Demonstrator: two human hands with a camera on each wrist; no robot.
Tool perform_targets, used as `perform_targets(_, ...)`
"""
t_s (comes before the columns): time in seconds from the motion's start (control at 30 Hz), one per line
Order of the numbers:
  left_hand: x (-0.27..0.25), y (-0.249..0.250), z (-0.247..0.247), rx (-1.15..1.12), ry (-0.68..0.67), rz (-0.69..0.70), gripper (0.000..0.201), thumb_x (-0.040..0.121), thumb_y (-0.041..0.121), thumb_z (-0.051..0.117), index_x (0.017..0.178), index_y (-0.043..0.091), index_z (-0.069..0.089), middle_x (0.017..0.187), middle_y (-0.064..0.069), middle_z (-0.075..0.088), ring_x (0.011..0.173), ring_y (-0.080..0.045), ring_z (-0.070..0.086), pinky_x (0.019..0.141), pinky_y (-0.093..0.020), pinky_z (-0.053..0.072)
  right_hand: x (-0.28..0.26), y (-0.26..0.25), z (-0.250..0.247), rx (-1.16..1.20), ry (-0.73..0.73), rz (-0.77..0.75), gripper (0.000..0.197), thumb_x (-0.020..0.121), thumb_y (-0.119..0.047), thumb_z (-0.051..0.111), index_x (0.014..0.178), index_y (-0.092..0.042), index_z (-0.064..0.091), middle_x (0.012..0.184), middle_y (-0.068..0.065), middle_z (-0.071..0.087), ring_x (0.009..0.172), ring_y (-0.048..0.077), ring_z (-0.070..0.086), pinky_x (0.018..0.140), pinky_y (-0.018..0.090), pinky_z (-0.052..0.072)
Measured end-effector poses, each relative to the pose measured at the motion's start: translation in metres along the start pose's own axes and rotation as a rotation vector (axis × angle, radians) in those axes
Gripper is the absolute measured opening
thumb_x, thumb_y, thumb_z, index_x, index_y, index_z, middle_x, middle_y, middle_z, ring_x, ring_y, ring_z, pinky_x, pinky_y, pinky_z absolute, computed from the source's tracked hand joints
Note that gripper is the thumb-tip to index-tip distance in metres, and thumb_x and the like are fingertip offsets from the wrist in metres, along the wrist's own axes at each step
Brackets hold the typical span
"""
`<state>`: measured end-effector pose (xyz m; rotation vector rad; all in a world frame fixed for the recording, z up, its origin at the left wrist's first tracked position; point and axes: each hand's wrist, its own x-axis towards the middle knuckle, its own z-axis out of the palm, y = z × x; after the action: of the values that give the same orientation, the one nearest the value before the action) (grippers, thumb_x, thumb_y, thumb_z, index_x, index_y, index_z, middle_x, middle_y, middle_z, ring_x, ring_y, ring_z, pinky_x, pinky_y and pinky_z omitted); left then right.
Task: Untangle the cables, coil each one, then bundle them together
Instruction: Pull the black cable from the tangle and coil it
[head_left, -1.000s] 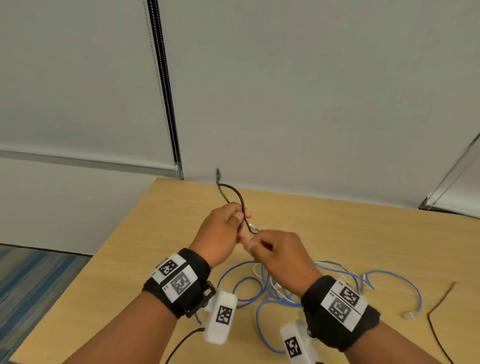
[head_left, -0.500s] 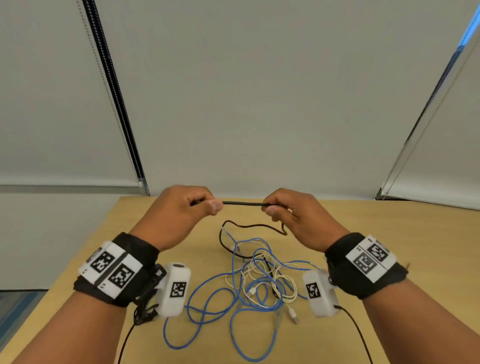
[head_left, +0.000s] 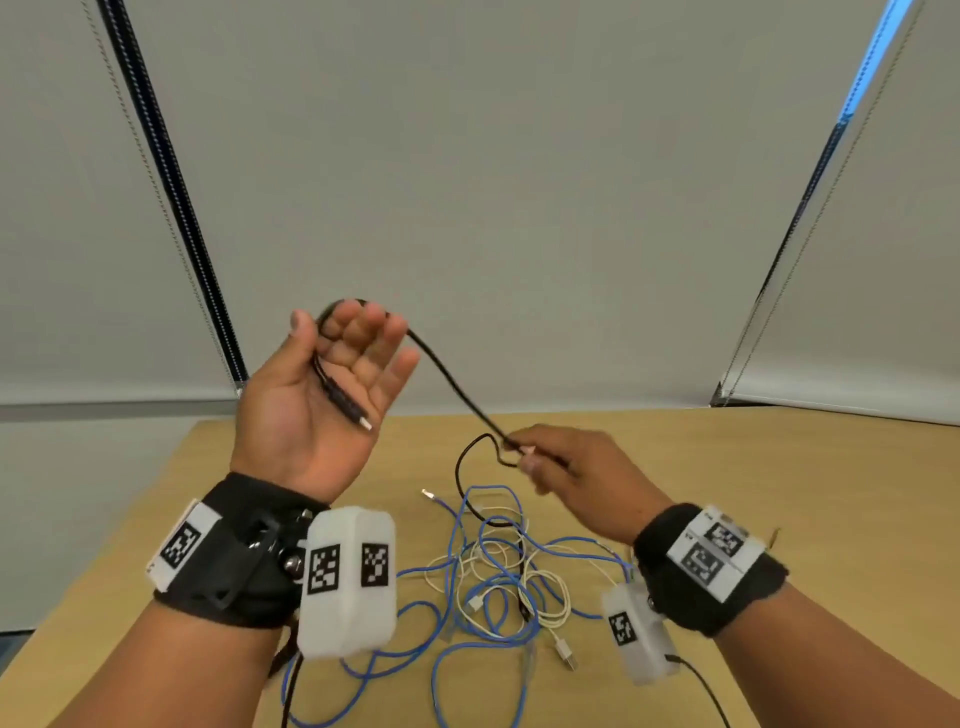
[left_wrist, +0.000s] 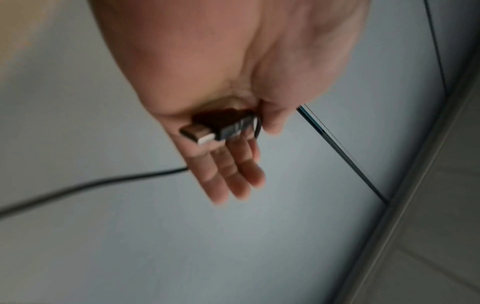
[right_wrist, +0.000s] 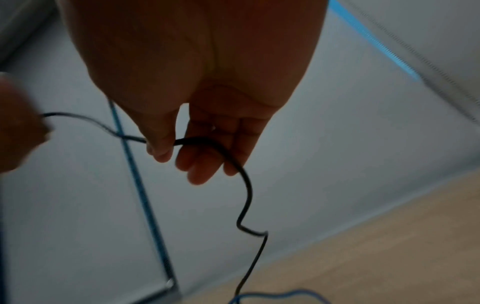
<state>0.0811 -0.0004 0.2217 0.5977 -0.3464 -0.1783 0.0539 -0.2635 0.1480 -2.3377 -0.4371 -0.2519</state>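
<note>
The black cable (head_left: 451, 387) ran from the raised left hand (head_left: 317, 395) down toward four o'clock to the lower right hand (head_left: 574, 480), its long axis slanting that way, then looped down into the tangle on the bench (head_left: 753, 467). The left hand was held palm up with fingers (head_left: 363, 327) nearly straight; the thumb (head_left: 303, 332) trapped the cable against the palm, and the cable passed behind the fingers. The USB plug (head_left: 350, 408) lay across the palm, its metal tip pointing to about four o'clock. The right hand pinched the cable between thumb and curled fingers.

The left wrist view showed what the head view could not: the plug (left_wrist: 218, 125) seen end-on, tucked under the thumb, with the cable (left_wrist: 91, 185) trailing off to eight o'clock. The right wrist view, blurred, showed the cable (right_wrist: 244, 185) crossing under the thumb (right_wrist: 161, 148) and kinking downward toward the blue cable (right_wrist: 285, 294).

On the bench, at six o'clock from the hands, the blue cable (head_left: 467, 644) and the white cable (head_left: 550, 597) lay twisted together, with the black one threaded through them. The wrist cameras (head_left: 348, 582) hid part of that tangle. Roller blinds (head_left: 493, 182) hung behind the bench.
</note>
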Motion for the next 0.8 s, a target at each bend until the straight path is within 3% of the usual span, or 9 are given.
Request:
perform_targets(0.07,0.01,-0.005,0.007,-0.021,0.077,0.113,0.039,0.105,0.04,0.036,0.108,0.012,0.063,0.115,-0.009,0.075,0.118,-0.026,0.067,0.091,-0.047,0.058,-0.01,-0.011,0.019,-0.001,-0.103,-0.075,0.024,0.098,-0.029,0.059,0.119,-0.026,0.069,0.097,-0.015,0.07,0.085,0.007,0.066,0.084,0.033,0.055)
perform_targets(0.13,0.017,-0.013,0.008,0.097,0.14,0.203,0.036,0.106,0.037,0.037,0.117,0.01,0.058,0.127,-0.014,0.069,0.123,-0.029,0.064,0.095,-0.055,0.053,-0.017,-0.023,0.029,-0.013,-0.149,-0.129,0.021,0.095,-0.034,0.061,0.112,-0.024,0.069,0.097,-0.015,0.068,0.088,0.003,0.063,0.083,0.027,0.051)
perform_targets(0.23,0.018,-0.032,0.002,0.661,0.133,0.287,0.021,0.105,0.024,0.043,0.112,0.016,0.061,0.123,-0.006,0.072,0.121,-0.018,0.065,0.102,-0.056,0.049,-0.023,-0.045,0.022,0.047,-0.185,-0.169,0.015,0.094,-0.038,0.061,0.098,-0.025,0.068,0.088,-0.019,0.064,0.084,-0.001,0.061,0.079,0.022,0.049)
perform_targets(0.33,0.011,-0.053,-0.009,1.238,-0.094,0.162,0.026,0.099,0.028,0.047,0.111,0.021,0.069,0.11,0.005,0.076,0.112,-0.009,0.067,0.106,-0.05,0.047,-0.019,-0.059,-0.001,0.106,-0.082,-0.168,0.012,0.097,-0.032,0.057,0.089,-0.027,0.065,0.079,-0.014,0.067,0.075,0.006,0.066,0.074,0.031,0.054)
perform_targets(0.43,-0.001,-0.067,-0.014,1.139,-0.259,-0.1,0.035,0.098,0.039,0.045,0.101,0.02,0.074,0.078,-0.004,0.073,0.089,-0.023,0.074,0.095,-0.049,0.051,-0.008,-0.055,-0.024,0.207,0.083,-0.108,0.018,0.1,-0.017,0.058,0.088,-0.027,0.068,0.081,-0.009,0.066,0.064,0.011,0.064,0.064,0.022,0.051)
perform_targets(0.5,-0.007,-0.073,-0.013,0.958,-0.309,-0.205,0.044,0.1,0.044,0.044,0.102,0.01,0.073,0.057,-0.007,0.052,0.065,-0.027,0.065,0.09,-0.051,0.054,-0.005,-0.052,-0.029,0.288,0.112,-0.059,0.014,0.101,-0.013,0.057,0.094,-0.018,0.068,0.092,0.001,0.065,0.064,0.019,0.063,0.063,0.025,0.053)
perform_targets(0.6,-0.01,-0.08,-0.008,0.794,-0.282,-0.209,0.047,0.101,0.041,0.044,0.094,0.002,0.069,0.054,-0.002,0.036,0.053,-0.022,0.049,0.086,-0.042,0.057,-0.004,-0.05,-0.022,0.413,0.117,-0.025,0.012,0.105,-0.015,0.051,0.103,-0.014,0.062,0.088,0.001,0.066,0.059,0.018,0.062,0.061,0.029,0.053)
perform_targets(0.7,-0.015,-0.086,-0.002,0.797,-0.191,-0.165,0.036,0.098,0.038,0.047,0.074,0.015,0.06,0.052,0.002,0.029,0.046,-0.016,0.035,0.064,-0.035,0.055,-0.002,-0.051,-0.014,0.464,0.11,-0.018,0.012,0.107,-0.018,0.045,0.099,-0.017,0.055,0.073,-0.001,0.06,0.055,0.016,0.055,0.054,0.038,0.051)
perform_targets(0.8,-0.019,-0.087,0.001,0.757,-0.152,-0.188,0.034,0.096,0.037,0.048,0.068,0.019,0.053,0.05,0.008,0.025,0.044,-0.012,0.024,0.051,-0.03,0.044,0.002,-0.051,-0.009,0.437,0.123,-0.023,0.014,0.107,-0.023,0.045,0.097,-0.021,0.054,0.065,-0.008,0.053,0.053,0.013,0.046,0.046,0.045,0.044)
